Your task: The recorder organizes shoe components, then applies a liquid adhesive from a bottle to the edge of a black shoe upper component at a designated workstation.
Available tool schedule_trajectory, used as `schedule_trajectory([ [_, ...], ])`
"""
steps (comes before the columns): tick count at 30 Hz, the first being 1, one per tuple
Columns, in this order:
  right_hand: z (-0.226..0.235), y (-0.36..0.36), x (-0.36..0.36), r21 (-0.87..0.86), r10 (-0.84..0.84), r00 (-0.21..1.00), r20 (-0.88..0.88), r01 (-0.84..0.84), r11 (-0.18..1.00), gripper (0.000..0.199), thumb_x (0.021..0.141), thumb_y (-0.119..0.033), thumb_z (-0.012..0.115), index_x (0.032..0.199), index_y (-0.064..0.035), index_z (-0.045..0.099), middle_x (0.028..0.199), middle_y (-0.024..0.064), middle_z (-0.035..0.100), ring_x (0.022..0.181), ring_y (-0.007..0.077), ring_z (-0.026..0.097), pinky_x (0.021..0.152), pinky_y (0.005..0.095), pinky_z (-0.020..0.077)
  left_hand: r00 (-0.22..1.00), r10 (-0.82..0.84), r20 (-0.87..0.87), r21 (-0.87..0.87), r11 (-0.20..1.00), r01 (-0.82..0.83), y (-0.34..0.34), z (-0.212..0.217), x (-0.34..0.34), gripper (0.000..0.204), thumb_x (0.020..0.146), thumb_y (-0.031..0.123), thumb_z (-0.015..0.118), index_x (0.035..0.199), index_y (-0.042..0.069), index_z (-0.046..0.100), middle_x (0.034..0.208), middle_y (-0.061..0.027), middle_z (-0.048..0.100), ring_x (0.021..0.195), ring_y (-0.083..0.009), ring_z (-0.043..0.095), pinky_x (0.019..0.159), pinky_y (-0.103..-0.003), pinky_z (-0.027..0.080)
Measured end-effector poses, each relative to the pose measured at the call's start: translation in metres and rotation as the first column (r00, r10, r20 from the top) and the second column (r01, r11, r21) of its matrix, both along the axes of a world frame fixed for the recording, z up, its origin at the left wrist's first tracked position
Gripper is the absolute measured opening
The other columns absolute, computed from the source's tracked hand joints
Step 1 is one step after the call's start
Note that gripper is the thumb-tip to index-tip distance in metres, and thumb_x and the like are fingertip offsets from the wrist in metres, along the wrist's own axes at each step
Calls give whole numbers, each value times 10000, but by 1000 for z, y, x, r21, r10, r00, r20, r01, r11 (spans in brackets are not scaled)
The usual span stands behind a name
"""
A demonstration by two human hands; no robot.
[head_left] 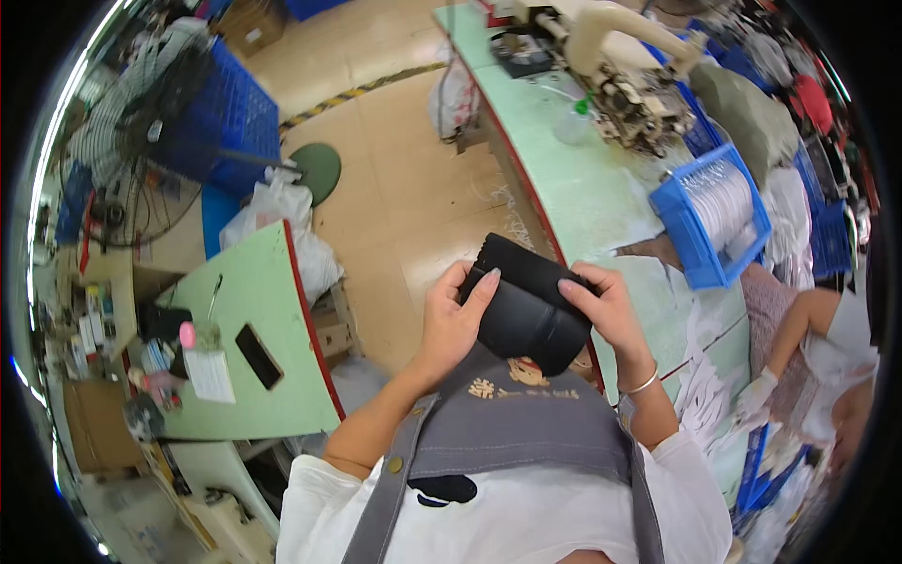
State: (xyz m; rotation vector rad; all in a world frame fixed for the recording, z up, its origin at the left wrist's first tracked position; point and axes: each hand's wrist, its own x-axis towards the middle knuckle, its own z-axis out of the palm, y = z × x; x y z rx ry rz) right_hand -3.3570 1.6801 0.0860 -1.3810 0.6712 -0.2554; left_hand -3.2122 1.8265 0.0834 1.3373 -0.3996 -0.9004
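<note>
A black piece that looks like leather (pixel 531 315), folded or layered with a seam across it, is held up in front of my grey apron (pixel 526 423). My left hand (pixel 455 315) grips its left edge, thumb on top and the other fingers behind. On the opposite side my right hand (pixel 606 305) pinches the upper right edge, also with the thumb on the face. The upper edge of the piece has a finely toothed outline. What lies behind it is hidden.
To the left, a green table (pixel 282 348) bears a dark phone (pixel 258 357) and papers (pixel 209 376). At right, a long green bench (pixel 601 179) carries a sewing machine (pixel 629 94) and a blue crate (pixel 714 216) of white stacked pieces. A co-worker's gloved hand (pixel 754 399) is beside white strips.
</note>
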Motion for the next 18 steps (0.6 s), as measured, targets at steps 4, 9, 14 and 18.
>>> schedule_trajectory([
  [4,33,10,69,-530,227,972,66,-158,833,97,693,-62,646,764,1,624,700,50,535,670,132,513,581,234,387,823,146,550,-196,980,-42,33,17,52,122,774,35,620,876,-12,573,784,-58,586,722,-140,557,659,-246,445],
  [9,42,44,148,-860,438,891,120,-128,495,213,600,-32,690,804,-36,627,706,67,556,645,213,523,548,295,402,775,132,618,-159,986,-42,67,28,102,95,767,-6,620,842,-21,565,814,-78,600,766,-115,558,707,-228,438],
  [14,39,70,182,-606,414,910,-33,-348,716,164,793,-177,611,735,-28,575,621,121,513,542,254,483,498,288,378,842,277,463,9,948,-317,79,28,124,224,866,180,548,760,-17,528,576,-31,438,558,-83,412,514,-231,339],
  [18,29,66,212,-149,281,951,125,-262,953,291,902,-233,481,766,18,536,591,14,489,548,95,415,516,247,361,817,350,458,-48,928,-371,69,22,142,302,901,223,493,720,-19,508,551,28,377,545,-57,330,475,-228,282],
])
